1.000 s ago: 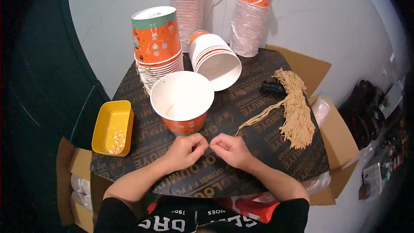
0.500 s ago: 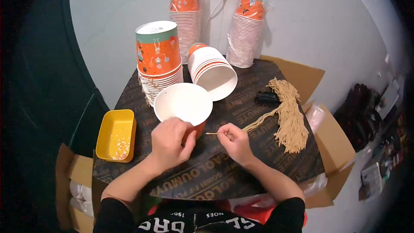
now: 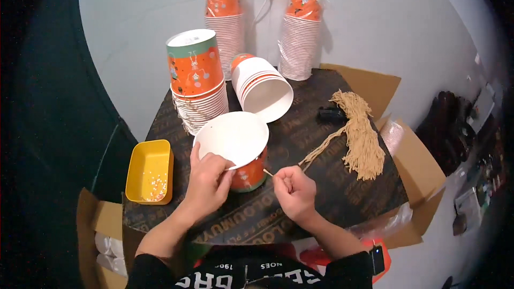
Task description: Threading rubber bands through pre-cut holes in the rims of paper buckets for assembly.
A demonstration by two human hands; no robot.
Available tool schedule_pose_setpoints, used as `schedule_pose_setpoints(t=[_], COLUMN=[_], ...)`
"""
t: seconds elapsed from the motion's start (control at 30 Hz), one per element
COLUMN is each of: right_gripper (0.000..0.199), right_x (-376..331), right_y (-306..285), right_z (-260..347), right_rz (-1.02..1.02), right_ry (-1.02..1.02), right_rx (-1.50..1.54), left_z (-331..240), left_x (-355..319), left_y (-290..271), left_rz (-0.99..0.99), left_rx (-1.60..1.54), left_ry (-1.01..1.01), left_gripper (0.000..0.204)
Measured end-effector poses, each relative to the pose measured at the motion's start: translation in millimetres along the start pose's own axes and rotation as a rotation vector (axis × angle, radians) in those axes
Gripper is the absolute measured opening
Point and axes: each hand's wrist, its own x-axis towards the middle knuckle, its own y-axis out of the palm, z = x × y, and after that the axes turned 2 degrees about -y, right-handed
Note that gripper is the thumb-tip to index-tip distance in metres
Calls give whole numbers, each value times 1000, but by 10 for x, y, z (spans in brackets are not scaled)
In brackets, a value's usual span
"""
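A white-lined orange paper bucket with a green band at its base stands tilted in front of me, its mouth facing up. My left hand is closed on its near left rim, some fingers over the edge. To the right of the bucket, my right hand pinches a tan cord, and a short end of it pokes out toward the bucket's side. The cord trails back from that hand to a thick bundle of tan cords on the table's right side.
Behind stand an upside-down bucket stack with cords hanging from it, a stack on its side and two plastic-wrapped stacks. A yellow tub with small white pieces sits left. Open cardboard boxes flank the table; a black object lies near the bundle.
My left hand has come down onto the bucket's rim, and the bucket has shifted slightly right. My right hand has moved a little right and nearer me, still pinching the cord.
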Motion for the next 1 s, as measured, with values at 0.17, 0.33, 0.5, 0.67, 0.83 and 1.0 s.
schedule_pose_setpoints(t=[0.17, 0.33, 0.5, 0.67, 0.83, 1.0], right_gripper=[13, 13, 13, 12, 12, 9], right_x=[-115, -161, -188, -189, -176, -162], right_y=[47, 86, 115, 98, 101, 122], right_z=[160, 133, 131, 133, 136, 140], right_rz=[-79, -81, -64, -48, -41, -46], right_ry=[-283, -256, -199, -161, -142, -134], right_rx=[-105, -87, -67, -78, -77, -49], left_z=[-120, -168, -197, -196, -187, -181], left_x=[-92, -137, -187, -198, -198, -207], left_y=[-106, -106, -141, -133, -127, -117], left_rz=[26, 21, 15, 18, 19, 26], left_rx=[-63, -88, -76, -68, -61, -68], left_ry=[-18, -6, 13, 28, 33, 33], left_gripper=[6, 9, 10, 10, 10, 9])
